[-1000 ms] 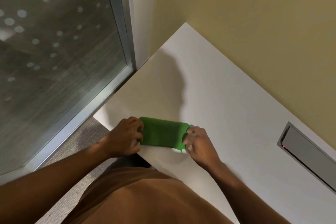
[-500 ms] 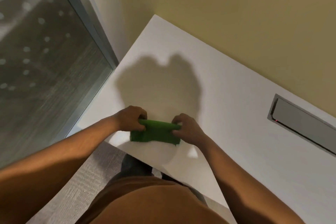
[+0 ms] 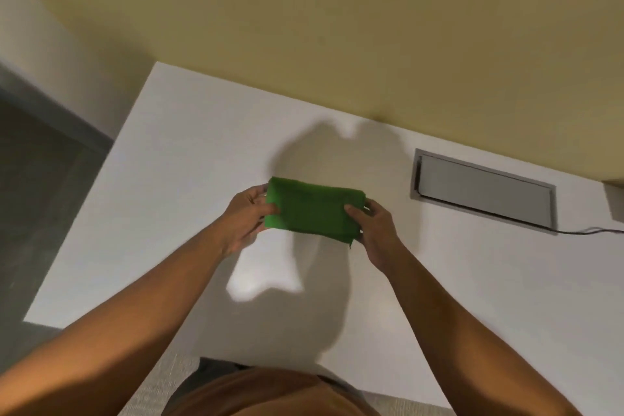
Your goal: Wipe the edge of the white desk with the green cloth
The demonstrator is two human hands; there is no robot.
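A folded green cloth (image 3: 312,209) is held flat above the middle of the white desk (image 3: 162,213). My left hand (image 3: 244,218) grips its left end, thumb on top. My right hand (image 3: 374,224) pinches its right end. The cloth looks lifted off the surface and casts a shadow behind it. The desk's near edge runs along the bottom of the view, and its left edge slants from the far corner down to the near left corner.
A grey metal cable hatch (image 3: 483,191) is set into the desk at the right, with a dark cable (image 3: 591,231) trailing from it. A yellow wall (image 3: 337,27) backs the desk. Grey floor (image 3: 37,186) lies to the left.
Both hands have lifted the cloth from the near left corner of the desk and carried it toward the desk's middle, opening the fold wider. The view has swung right, away from the glass panel.
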